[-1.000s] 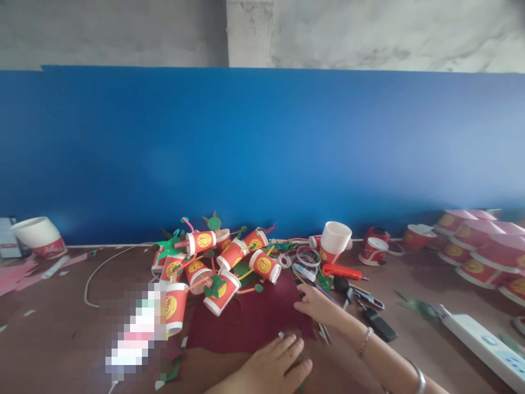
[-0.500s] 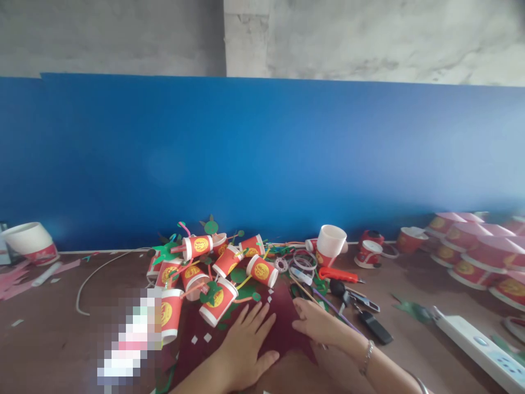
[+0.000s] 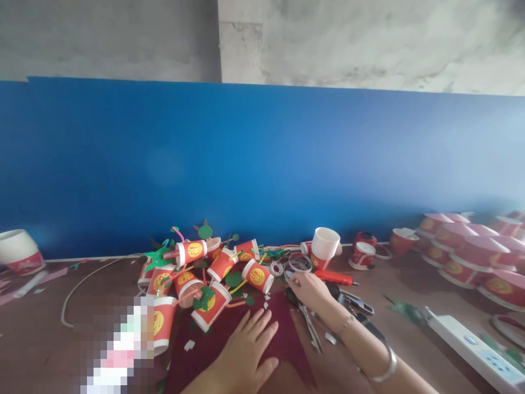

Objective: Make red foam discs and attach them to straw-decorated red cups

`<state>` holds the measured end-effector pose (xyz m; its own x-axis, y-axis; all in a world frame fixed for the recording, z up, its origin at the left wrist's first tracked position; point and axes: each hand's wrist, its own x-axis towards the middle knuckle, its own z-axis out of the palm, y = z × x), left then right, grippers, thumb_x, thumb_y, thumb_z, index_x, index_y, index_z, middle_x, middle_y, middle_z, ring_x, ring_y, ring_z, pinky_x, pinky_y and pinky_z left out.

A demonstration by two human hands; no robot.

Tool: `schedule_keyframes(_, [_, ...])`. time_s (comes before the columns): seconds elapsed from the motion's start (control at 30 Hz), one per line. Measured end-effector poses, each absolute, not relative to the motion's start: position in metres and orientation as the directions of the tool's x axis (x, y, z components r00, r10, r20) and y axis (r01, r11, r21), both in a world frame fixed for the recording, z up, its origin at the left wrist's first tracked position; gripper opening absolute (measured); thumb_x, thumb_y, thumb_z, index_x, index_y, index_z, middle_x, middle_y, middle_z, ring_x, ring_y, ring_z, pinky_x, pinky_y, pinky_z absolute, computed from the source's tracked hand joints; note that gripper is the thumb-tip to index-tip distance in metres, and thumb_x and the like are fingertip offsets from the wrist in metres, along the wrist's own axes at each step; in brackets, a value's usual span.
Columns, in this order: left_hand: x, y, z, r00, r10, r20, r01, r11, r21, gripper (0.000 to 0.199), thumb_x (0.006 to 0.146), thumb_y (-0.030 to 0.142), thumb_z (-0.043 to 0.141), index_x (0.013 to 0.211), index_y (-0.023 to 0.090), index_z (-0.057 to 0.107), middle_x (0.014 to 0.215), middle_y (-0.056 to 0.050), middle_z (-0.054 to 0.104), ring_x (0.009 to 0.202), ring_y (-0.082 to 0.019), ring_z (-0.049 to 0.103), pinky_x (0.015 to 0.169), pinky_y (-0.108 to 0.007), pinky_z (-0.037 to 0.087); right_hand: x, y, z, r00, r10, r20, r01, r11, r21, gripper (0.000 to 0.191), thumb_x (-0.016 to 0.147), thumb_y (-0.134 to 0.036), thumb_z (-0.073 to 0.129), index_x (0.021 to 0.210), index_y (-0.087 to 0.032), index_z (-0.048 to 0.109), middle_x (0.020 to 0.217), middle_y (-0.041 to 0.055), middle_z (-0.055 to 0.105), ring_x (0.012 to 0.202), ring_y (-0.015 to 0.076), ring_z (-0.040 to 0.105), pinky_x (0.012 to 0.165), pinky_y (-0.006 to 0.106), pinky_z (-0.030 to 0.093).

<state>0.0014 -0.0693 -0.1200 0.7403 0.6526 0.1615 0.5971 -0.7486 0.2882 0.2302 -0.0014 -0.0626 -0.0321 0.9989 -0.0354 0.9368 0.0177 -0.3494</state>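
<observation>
My left hand (image 3: 248,350) lies flat with fingers spread on a maroon sheet (image 3: 283,328). My right hand (image 3: 309,293) reaches over the clutter at the sheet's far right corner. Its fingers are curled together; what is in them, if anything, is hidden. Just below it lies a pair of scissors (image 3: 310,328) with dark handles, blades toward me. A roll of tape (image 3: 276,268) and a clear ring-shaped roll (image 3: 299,261) sit near its fingertips. Red paper cups (image 3: 257,276) with yellow emblems and green paper pieces are heaped beyond my left hand.
A white cup (image 3: 325,241) stands in a red one, behind an orange-red cutter (image 3: 334,277). Stacked red cups with pink tops (image 3: 479,251) and a power strip (image 3: 467,342) are at right. A cable (image 3: 68,298) curves at left. A blue partition (image 3: 246,164) rises behind.
My right hand has moved forward over the scissors. The thin sticks near it no longer show, and the scissor blades are uncovered. My left hand stays flat; the view has shifted slightly.
</observation>
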Motion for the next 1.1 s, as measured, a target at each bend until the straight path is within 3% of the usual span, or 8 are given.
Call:
schedule_keyframes(0.07, [0.004,-0.074,-0.114,0.775,0.625,0.090,0.574,-0.757,0.312,0.059,0.093,0.044,0.041,0.146,0.028,0.020,0.153,-0.006,0.023,0.140,-0.027,0.021,0.111,-0.053,0.023,0.222,0.013,-0.064,-0.043,0.996,0.077,0.940,0.066,-0.334,0.029,0.082,-0.020,0.050,0.107,-0.016,0.062,0.112,0.0134,0.064,0.109,0.0268,0.054,0.087,0.032,0.039])
schedule_keyframes(0.17, [0.004,-0.076,-0.108,0.777,0.628,0.040,0.583,-0.742,0.332,0.059,0.094,0.048,0.035,0.146,0.028,0.019,0.153,-0.006,0.021,0.141,-0.027,0.016,0.111,-0.056,0.018,0.209,0.030,-0.072,-0.100,0.981,0.168,0.932,0.151,-0.330,0.052,0.075,-0.018,0.058,0.126,-0.015,0.051,0.129,0.0147,0.054,0.123,0.0305,0.040,0.099,0.039,0.029])
schedule_keyframes(0.33, [0.004,-0.077,-0.104,0.759,0.652,-0.003,0.605,-0.703,0.373,0.057,0.095,0.048,0.033,0.146,0.027,0.021,0.154,-0.007,0.019,0.141,-0.026,0.013,0.112,-0.055,0.015,0.207,0.041,-0.079,-0.082,0.968,0.237,0.903,0.173,-0.394,0.042,0.076,-0.023,0.058,0.117,-0.013,0.057,0.119,0.0157,0.060,0.118,0.0328,0.044,0.098,0.045,0.030])
schedule_keyframes(0.47, [0.002,-0.074,-0.102,0.748,0.663,-0.022,0.611,-0.676,0.413,0.058,0.094,0.046,0.036,0.146,0.025,0.022,0.154,-0.006,0.019,0.142,-0.024,0.013,0.114,-0.053,0.012,0.220,0.026,-0.072,-0.024,0.956,0.293,0.856,0.171,-0.489,0.041,0.083,-0.029,0.049,0.120,-0.012,0.055,0.118,0.0146,0.061,0.109,0.0273,0.052,0.093,0.039,0.039])
schedule_keyframes(0.6, [-0.001,-0.071,-0.100,0.725,0.686,-0.061,0.622,-0.614,0.485,0.069,0.088,0.042,0.048,0.147,0.020,0.021,0.154,-0.007,0.018,0.141,-0.024,0.014,0.115,-0.048,0.011,0.225,-0.020,-0.075,-0.249,0.944,0.215,0.742,0.329,-0.584,0.036,0.078,-0.029,0.054,0.112,-0.019,0.061,0.107,0.0078,0.067,0.092,0.0213,0.062,0.079,0.030,0.048])
schedule_keyframes(0.87, [0.008,-0.070,-0.103,0.570,0.821,0.036,0.569,-0.427,0.703,0.077,0.076,0.026,0.062,0.144,0.019,0.027,0.148,-0.013,0.035,0.136,-0.028,0.030,0.110,-0.047,0.028,0.220,-0.079,-0.080,-0.450,0.891,0.050,0.738,0.403,-0.541,0.051,0.065,-0.014,0.057,0.116,-0.018,0.058,0.122,0.0111,0.058,0.116,0.0258,0.050,0.100,0.036,0.037])
schedule_keyframes(1.03, [0.026,-0.065,-0.104,0.527,0.850,0.006,0.545,-0.344,0.765,0.081,0.067,0.031,0.072,0.139,0.020,0.037,0.143,-0.015,0.042,0.133,-0.034,0.034,0.107,-0.052,0.030,0.244,-0.048,-0.068,-0.277,0.958,0.070,0.756,0.262,-0.600,0.038,0.076,-0.019,0.051,0.112,-0.016,0.061,0.100,0.0078,0.068,0.085,0.0188,0.063,0.076,0.026,0.047])
schedule_keyframes(1.1, [0.032,-0.063,-0.109,0.489,0.872,0.011,0.566,-0.327,0.757,0.076,0.066,0.030,0.072,0.135,0.019,0.043,0.142,-0.015,0.043,0.133,-0.035,0.033,0.108,-0.053,0.027,0.260,-0.034,-0.068,-0.136,0.985,0.107,0.846,0.171,-0.505,0.030,0.079,-0.015,0.046,0.100,-0.017,0.066,0.091,0.0061,0.070,0.080,0.0177,0.064,0.073,0.025,0.046])
